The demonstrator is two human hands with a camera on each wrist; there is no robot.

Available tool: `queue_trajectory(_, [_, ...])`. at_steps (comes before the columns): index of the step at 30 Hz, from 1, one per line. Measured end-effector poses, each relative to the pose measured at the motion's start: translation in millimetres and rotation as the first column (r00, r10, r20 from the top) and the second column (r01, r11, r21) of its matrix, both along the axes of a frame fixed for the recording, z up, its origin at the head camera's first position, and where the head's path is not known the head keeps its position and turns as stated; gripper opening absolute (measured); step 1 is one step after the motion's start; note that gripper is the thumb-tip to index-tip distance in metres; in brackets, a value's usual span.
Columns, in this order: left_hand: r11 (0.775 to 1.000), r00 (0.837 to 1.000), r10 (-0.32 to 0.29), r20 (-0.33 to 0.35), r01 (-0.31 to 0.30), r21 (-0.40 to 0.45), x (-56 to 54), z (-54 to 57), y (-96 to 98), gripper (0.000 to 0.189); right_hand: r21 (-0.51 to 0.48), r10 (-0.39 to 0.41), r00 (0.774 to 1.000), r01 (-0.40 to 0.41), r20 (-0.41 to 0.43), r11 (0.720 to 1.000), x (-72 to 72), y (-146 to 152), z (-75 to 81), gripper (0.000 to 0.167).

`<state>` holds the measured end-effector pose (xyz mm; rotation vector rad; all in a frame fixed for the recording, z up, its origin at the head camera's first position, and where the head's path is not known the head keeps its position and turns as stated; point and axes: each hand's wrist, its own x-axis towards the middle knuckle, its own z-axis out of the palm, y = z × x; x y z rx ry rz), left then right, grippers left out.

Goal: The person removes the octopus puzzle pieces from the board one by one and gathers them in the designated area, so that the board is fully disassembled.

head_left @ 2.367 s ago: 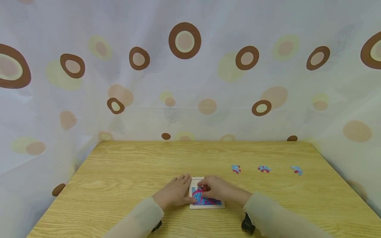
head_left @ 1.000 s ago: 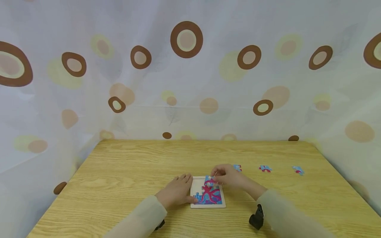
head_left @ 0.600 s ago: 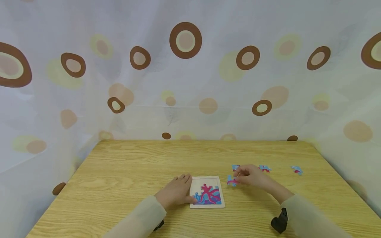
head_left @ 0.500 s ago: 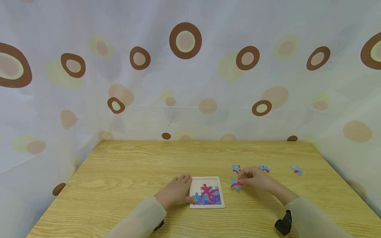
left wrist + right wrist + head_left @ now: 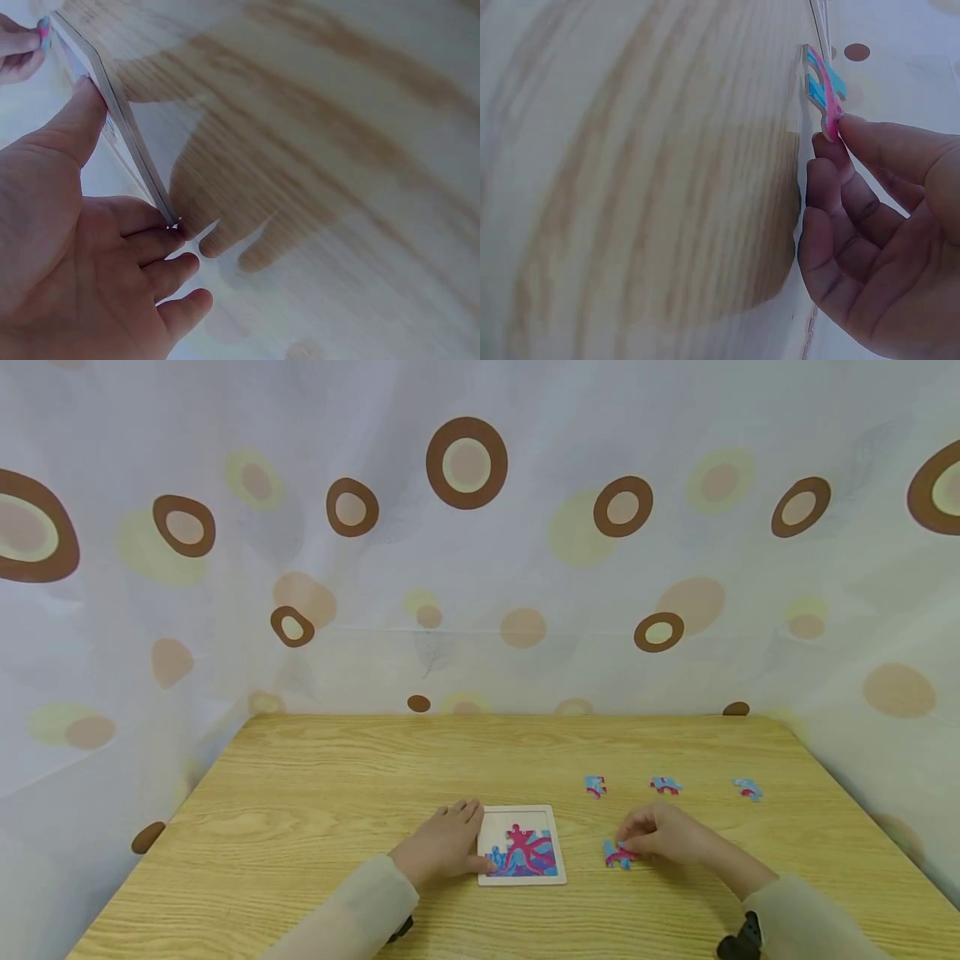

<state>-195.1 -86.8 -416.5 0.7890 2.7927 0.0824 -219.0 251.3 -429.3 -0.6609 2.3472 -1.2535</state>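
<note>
A shallow white puzzle tray [image 5: 522, 882] holds joined pieces with a pink octopus picture [image 5: 528, 850]; its upper part shows bare backing. My left hand [image 5: 442, 846] lies at the tray's left edge, thumb over the rim and fingers extended beside it, as the left wrist view also shows. To the right of the tray, my right hand [image 5: 666, 835] pinches a blue and pink jigsaw piece [image 5: 618, 855] between thumb and fingertips. In the right wrist view that jigsaw piece [image 5: 819, 90] is close to the tabletop; whether it touches is hard to tell.
Three loose jigsaw pieces lie in a row farther back: a left piece [image 5: 596, 786], a middle piece [image 5: 665, 786] and a right piece [image 5: 747, 789]. The wooden table [image 5: 337, 768] ends at a spotted curtain [image 5: 480, 568] behind and at both sides.
My right hand has gone from over the tray to the table on its right, taking a jigsaw piece out of the picture's upper part. The left hand has stayed at the tray's edge.
</note>
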Motion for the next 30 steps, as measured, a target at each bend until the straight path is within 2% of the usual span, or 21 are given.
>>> queue_trajectory(5, [1.000, 1.000, -0.002, -0.001, 0.002, -0.001, -0.6, -0.5, 0.2, 0.081, 0.008, -0.017, 1.000, 0.017, 0.011, 1.000, 2.3, 0, -1.8, 0.011])
queue_trajectory(13, [1.000, 1.000, 0.001, 0.009, -0.001, -0.005, -1.7, -2.8, 0.1, 0.081, 0.044, -0.001, 1.000, 0.002, -0.023, 0.999, 4.4, -1, 0.0, 0.008])
queue_trajectory(27, [1.000, 1.000, -0.009, -0.005, 0.009, -0.004, -0.6, -1.1, 0.2, 0.082, 0.043, -0.013, 1.000, 0.012, 0.015, 0.999, 5.1, -3, 4.0, 0.010])
queue_trajectory(30, [1.000, 1.000, -0.005, 0.003, 0.005, -0.002, 0.0, -0.2, -0.1, 0.081, 0.049, -0.007, 1.000, 0.008, -0.017, 0.999, 2.7, -8, 9.2, 0.012])
